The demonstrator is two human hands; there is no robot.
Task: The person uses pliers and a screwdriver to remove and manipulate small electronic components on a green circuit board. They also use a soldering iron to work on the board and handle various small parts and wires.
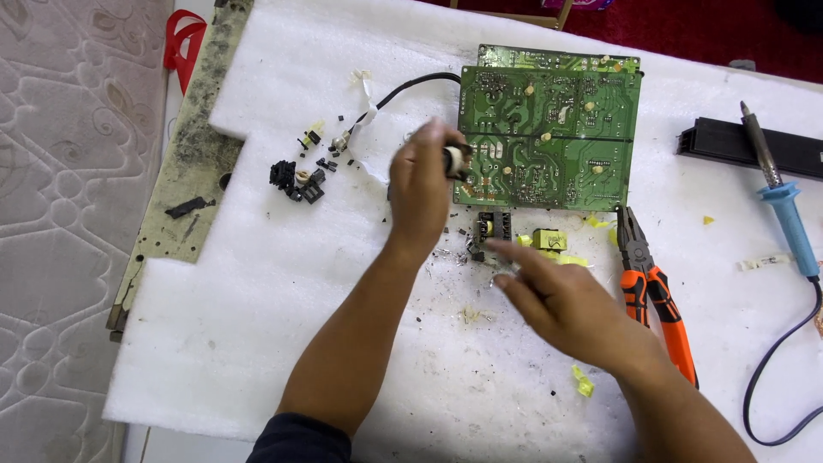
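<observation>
— What have you got nearest you?

— My right hand (566,300), low over the white foam sheet (257,343). It's blurred, palm down, fingers (506,251) stretched out flat and pointing up-left. They look loosely open with nothing in them, though the blur keeps me from being sure.

— And just past those fingertips?

— A small black component (495,225) lying on the foam, just beyond the tips and a touch to the left, with dark crumbs scattered round it. To the right of my fingertips sits a yellow component (549,238). This hand is much the nearer of the two to both of them.

— Your left?

— My left hand (420,189) is farther out, forearm running straight up from me, wrist bent so the back of the hand faces me. Its fingers are curled shut around a small pale round part with a dark core (454,159), pinched at the tips.

— Where does that sit against the board?

— Right at the left edge of the green circuit board (549,129), which lies solder side up, its long side running left to right beyond both hands. I can't tell if the part touches the board.

— Anything else around?

— Orange-handled pliers (656,291) just right of my right wrist, jaws pointing at the board. Left of my left hand, well apart, a heap of black bits (296,180) and a black cable (403,90). Far right, a blue-handled soldering iron (784,201).
</observation>
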